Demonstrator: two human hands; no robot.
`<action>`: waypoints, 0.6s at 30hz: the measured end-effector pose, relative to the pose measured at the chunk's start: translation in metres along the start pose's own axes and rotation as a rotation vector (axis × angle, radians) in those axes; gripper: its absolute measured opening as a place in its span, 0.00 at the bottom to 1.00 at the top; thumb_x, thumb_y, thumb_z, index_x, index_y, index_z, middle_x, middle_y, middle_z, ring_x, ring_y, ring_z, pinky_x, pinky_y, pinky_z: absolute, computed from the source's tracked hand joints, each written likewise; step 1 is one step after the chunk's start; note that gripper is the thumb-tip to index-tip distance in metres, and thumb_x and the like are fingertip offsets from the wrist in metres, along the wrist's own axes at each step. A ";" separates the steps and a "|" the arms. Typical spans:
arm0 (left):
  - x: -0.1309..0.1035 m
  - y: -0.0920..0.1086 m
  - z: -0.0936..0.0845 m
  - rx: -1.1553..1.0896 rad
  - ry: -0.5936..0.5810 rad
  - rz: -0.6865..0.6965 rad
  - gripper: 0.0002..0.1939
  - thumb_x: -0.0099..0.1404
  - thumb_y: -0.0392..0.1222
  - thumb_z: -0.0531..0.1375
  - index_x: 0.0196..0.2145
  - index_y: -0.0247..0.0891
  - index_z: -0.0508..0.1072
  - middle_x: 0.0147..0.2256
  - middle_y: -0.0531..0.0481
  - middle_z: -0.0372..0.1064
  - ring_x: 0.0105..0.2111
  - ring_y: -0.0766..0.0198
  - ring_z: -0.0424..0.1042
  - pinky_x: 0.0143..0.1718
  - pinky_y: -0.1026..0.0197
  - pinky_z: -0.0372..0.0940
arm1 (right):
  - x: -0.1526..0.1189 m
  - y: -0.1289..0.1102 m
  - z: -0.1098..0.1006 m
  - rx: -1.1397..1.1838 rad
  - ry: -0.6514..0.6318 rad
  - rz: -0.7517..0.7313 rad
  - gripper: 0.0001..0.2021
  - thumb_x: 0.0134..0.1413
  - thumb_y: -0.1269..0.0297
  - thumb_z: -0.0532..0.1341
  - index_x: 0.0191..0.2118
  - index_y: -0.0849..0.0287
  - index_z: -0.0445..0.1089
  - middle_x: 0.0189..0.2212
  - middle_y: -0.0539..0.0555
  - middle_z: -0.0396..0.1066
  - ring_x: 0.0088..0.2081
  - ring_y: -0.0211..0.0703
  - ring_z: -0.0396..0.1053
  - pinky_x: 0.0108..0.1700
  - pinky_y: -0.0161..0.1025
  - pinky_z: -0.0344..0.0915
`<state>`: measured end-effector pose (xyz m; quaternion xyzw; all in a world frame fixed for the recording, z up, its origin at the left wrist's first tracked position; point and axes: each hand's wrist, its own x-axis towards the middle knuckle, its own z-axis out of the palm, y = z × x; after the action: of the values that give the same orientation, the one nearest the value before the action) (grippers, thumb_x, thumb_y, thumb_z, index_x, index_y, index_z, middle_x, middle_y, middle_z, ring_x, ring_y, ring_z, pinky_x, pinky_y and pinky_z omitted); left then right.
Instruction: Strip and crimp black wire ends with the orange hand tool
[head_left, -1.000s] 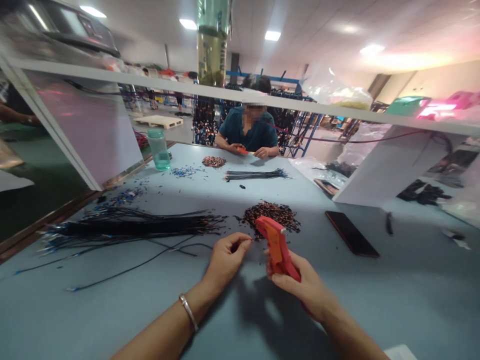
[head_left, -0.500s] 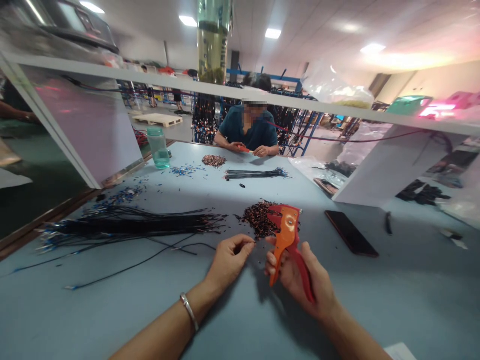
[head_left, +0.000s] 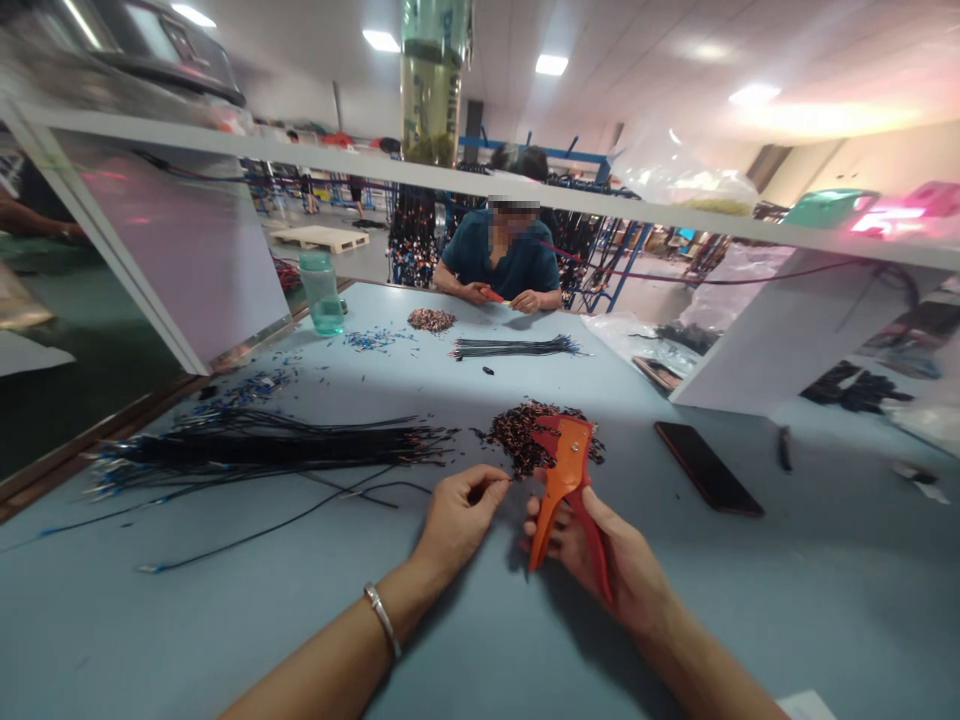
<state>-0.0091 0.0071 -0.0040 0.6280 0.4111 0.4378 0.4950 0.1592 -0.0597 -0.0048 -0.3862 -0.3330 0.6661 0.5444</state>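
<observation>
Wire tip (head_left: 513, 479) pinched between closed fingers of left hand (head_left: 457, 515); orange-red tool (head_left: 571, 458), with handles apart, clasped in fingers of right hand (head_left: 628, 562), near scrap pile (head_left: 517, 432)

the head view looks forward and down from close above the table (head_left: 840, 590).

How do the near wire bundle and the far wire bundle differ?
The near bundle looks thicker than the far bundle. Blue tips show at the near bundle's left end, but at the far bundle's right end. The near bundle has stray wires beside it; the far bundle looks tidy. Both are dark wires on the table.
</observation>
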 end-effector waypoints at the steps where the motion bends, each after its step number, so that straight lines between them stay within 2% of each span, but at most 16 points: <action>1: 0.000 0.000 0.000 -0.003 0.001 0.002 0.10 0.57 0.45 0.59 0.27 0.36 0.75 0.25 0.51 0.71 0.28 0.63 0.66 0.31 0.64 0.60 | 0.000 0.000 0.000 -0.006 0.000 0.000 0.24 0.59 0.45 0.51 0.51 0.57 0.66 0.41 0.62 0.73 0.41 0.54 0.72 0.43 0.52 0.67; 3: 0.000 0.001 0.001 -0.011 -0.001 0.010 0.10 0.57 0.44 0.59 0.27 0.36 0.75 0.25 0.52 0.71 0.28 0.63 0.66 0.31 0.64 0.60 | -0.001 0.001 0.002 0.000 0.011 -0.003 0.23 0.59 0.46 0.51 0.49 0.57 0.67 0.41 0.61 0.73 0.39 0.53 0.73 0.40 0.51 0.68; 8: 0.000 0.001 0.000 -0.011 0.025 0.013 0.10 0.59 0.44 0.57 0.28 0.36 0.74 0.25 0.52 0.70 0.28 0.64 0.65 0.31 0.65 0.59 | -0.006 -0.004 0.010 0.083 0.028 0.027 0.23 0.57 0.44 0.56 0.47 0.59 0.69 0.33 0.56 0.74 0.31 0.46 0.72 0.37 0.44 0.67; 13: 0.001 0.002 -0.004 0.026 0.108 -0.032 0.10 0.59 0.43 0.55 0.34 0.37 0.73 0.23 0.55 0.64 0.24 0.66 0.61 0.27 0.65 0.56 | -0.012 -0.007 0.014 0.111 -0.074 0.109 0.22 0.58 0.46 0.56 0.47 0.60 0.69 0.32 0.56 0.74 0.30 0.45 0.72 0.38 0.43 0.67; 18: 0.003 -0.001 -0.006 0.039 0.134 0.006 0.08 0.61 0.44 0.55 0.32 0.37 0.70 0.22 0.57 0.60 0.24 0.66 0.60 0.28 0.65 0.56 | -0.015 -0.007 0.015 0.106 -0.125 0.136 0.22 0.59 0.46 0.55 0.46 0.60 0.70 0.32 0.56 0.74 0.31 0.45 0.73 0.38 0.42 0.66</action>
<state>-0.0142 0.0120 -0.0034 0.6081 0.4499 0.4723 0.4526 0.1507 -0.0733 0.0106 -0.3366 -0.3036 0.7409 0.4955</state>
